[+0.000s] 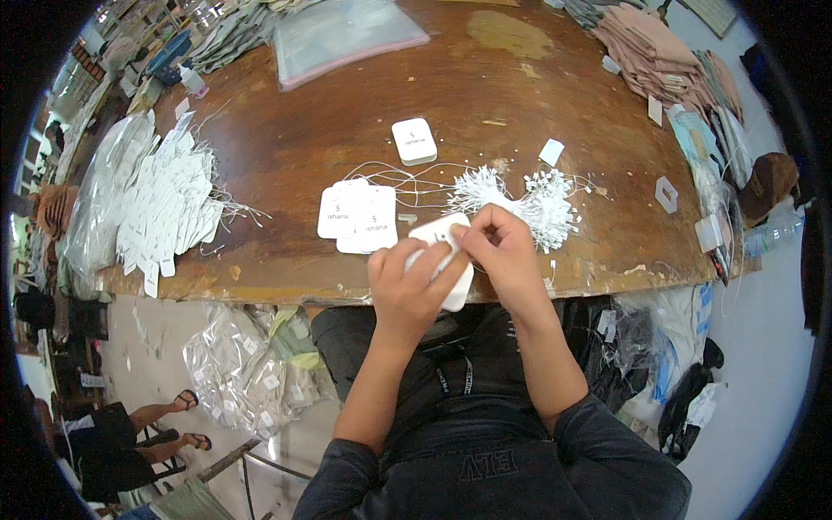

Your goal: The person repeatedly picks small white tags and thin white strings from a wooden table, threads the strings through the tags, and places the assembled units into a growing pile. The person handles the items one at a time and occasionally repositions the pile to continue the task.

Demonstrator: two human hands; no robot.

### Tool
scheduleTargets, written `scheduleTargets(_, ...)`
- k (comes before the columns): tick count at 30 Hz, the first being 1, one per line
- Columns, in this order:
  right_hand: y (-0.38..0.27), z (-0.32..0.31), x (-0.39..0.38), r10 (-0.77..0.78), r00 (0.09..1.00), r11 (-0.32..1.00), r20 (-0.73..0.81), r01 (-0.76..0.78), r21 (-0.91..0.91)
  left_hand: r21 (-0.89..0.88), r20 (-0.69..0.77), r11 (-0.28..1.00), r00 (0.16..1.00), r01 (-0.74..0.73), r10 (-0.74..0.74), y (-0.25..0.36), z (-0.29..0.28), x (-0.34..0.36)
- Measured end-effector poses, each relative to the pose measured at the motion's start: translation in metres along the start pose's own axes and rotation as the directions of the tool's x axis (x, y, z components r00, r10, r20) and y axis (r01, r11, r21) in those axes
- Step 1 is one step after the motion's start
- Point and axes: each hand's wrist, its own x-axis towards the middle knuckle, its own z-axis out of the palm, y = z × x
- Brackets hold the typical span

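My left hand (414, 282) holds a small stack of white card tags (444, 236) at the near edge of the brown wooden table (347, 130). My right hand (501, 247) pinches at the top of the same tag stack with thumb and forefinger. Just behind my hands lies a bundle of white string loops (520, 199). To the left of them is a fanned pile of white tags (360, 217), and a thicker stack of tags (414, 141) sits further back.
A big heap of strung tags (169, 204) and clear bags (100, 204) fill the table's left end. Folded pink garments (659, 52) lie far right, a clear plastic sleeve (342, 35) at the back. Bagged items (251, 368) lie on the floor; another person's sandalled feet (186, 420) show lower left.
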Motion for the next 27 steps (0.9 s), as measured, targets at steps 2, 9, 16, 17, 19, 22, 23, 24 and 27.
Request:
scheduleTargets(2,0.001,-0.010,0.006,-0.166,0.970,0.965,-0.177,0.122,-0.233,-0.126,-0.037,0.992,0.999,0.008,-0.013,-0.002,-0.001,-0.001)
scheduleTargets(9,-0.010,-0.059,-0.006,-0.584,0.782,0.686,-0.218,0.332,-0.647,-0.519,0.113,0.571,0.713,0.636,-0.692,-0.035,-0.018,0.007)
scheduleTargets(16,-0.013,-0.074,-0.046,-0.440,0.874,0.302,0.206,0.360,-0.883,-0.390,-0.054,0.646,0.684,0.656,-0.727,-0.063,-0.021,0.016)
scheduleTargets(17,-0.012,-0.073,-0.053,-0.384,0.897,0.275,0.218,0.337,-0.901,-0.363,-0.099,0.670,0.689,0.647,-0.718,-0.062,-0.022,0.016)
scheduleTargets(19,-0.009,-0.070,-0.060,-0.359,0.901,0.219,0.244,0.335,-0.916,-0.400,-0.118,0.653,0.670,0.643,-0.733,-0.058,-0.023,0.015)
scheduleTargets(22,-0.010,-0.072,-0.059,-0.286,0.902,0.137,0.324,0.373,-0.918,-0.566,0.009,0.502,0.614,0.654,-0.790,-0.043,-0.022,0.012)
scheduleTargets(23,-0.011,-0.074,-0.057,-0.247,0.898,0.107,0.364,0.399,-0.911,-0.609,0.076,0.440,0.601,0.660,-0.796,-0.037,-0.022,0.011)
scheduleTargets(24,-0.012,-0.077,-0.053,-0.256,0.911,0.305,0.322,0.393,-0.868,-0.664,0.122,0.396,0.615,0.634,-0.779,-0.033,-0.022,0.011)
scheduleTargets(27,-0.013,-0.078,-0.045,-0.311,0.920,0.624,0.239,0.388,-0.679,-0.618,0.151,0.493,0.708,0.612,-0.690,-0.024,-0.019,0.009)
